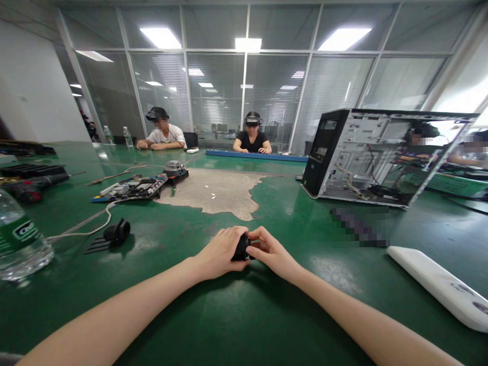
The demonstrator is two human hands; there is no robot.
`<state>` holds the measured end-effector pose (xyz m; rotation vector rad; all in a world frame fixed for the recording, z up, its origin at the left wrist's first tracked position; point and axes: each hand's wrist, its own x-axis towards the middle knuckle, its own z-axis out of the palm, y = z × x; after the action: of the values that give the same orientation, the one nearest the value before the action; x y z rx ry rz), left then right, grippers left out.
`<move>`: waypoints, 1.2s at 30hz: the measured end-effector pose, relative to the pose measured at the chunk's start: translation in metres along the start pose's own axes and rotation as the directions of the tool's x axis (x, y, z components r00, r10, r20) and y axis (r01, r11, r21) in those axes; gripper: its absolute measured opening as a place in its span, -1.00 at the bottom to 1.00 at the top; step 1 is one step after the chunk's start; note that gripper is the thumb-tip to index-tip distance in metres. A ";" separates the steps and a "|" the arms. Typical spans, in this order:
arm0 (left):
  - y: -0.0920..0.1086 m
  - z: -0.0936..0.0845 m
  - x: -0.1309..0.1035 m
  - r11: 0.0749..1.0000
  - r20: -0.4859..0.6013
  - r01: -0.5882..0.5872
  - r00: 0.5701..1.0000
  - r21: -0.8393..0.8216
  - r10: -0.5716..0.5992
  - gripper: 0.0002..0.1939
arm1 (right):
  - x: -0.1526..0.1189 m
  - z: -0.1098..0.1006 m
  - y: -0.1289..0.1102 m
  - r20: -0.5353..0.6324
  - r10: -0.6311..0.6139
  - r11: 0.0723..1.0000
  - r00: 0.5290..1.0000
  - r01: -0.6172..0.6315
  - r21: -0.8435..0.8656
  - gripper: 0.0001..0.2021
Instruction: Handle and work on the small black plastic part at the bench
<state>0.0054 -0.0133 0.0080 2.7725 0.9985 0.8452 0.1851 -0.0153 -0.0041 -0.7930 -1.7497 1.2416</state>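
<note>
Low over the near middle of the green table, my left hand is closed around a small black part. Its fingers and thumb wrap the left side. From the other side my right hand pinches the right end of the same part with thumb and fingers. Much of the part is covered, so its exact kind does not show. To the left lies a black plastic piece with a round end and flat prongs. Farther off is a circuit board, beside a round metal-topped fan or cooler.
An open computer case stands at the right, with a white phone-shaped object nearer me. A water bottle stands at the left edge. A bare worn patch marks the table. Two people sit across; others are at right.
</note>
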 end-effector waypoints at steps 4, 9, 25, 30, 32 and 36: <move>0.000 0.000 0.000 1.000 0.009 0.016 1.000 -0.004 -0.016 -0.42 | -0.001 0.000 -0.001 0.003 -0.026 1.000 1.000 0.026 0.009 -0.75; 0.001 -0.001 0.000 1.000 0.002 0.008 1.000 -0.006 -0.008 -0.41 | 0.000 0.002 0.000 -0.045 0.004 1.000 0.999 -0.004 -0.008 -0.79; 0.000 -0.001 0.000 1.000 0.013 0.010 1.000 0.000 -0.010 -0.42 | -0.002 0.001 -0.004 0.006 -0.025 0.999 1.000 0.025 0.027 -0.74; 0.000 0.000 0.000 1.000 0.000 0.013 1.000 -0.008 -0.013 -0.42 | -0.002 0.003 -0.004 -0.032 0.012 1.000 0.999 -0.012 0.005 -0.77; 0.000 0.000 0.000 1.000 0.002 0.015 1.000 -0.013 -0.015 -0.41 | -0.001 0.003 -0.003 -0.044 0.010 1.000 0.999 -0.010 -0.004 -0.76; 0.000 0.000 0.000 1.000 0.006 0.017 1.000 -0.024 -0.017 -0.40 | 0.001 0.002 -0.001 -0.049 0.023 0.999 0.999 -0.025 -0.034 -0.71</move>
<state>0.0052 -0.0128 0.0081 2.7407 1.0028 0.8411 0.1827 -0.0161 -0.0035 -0.8595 -1.7309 1.2015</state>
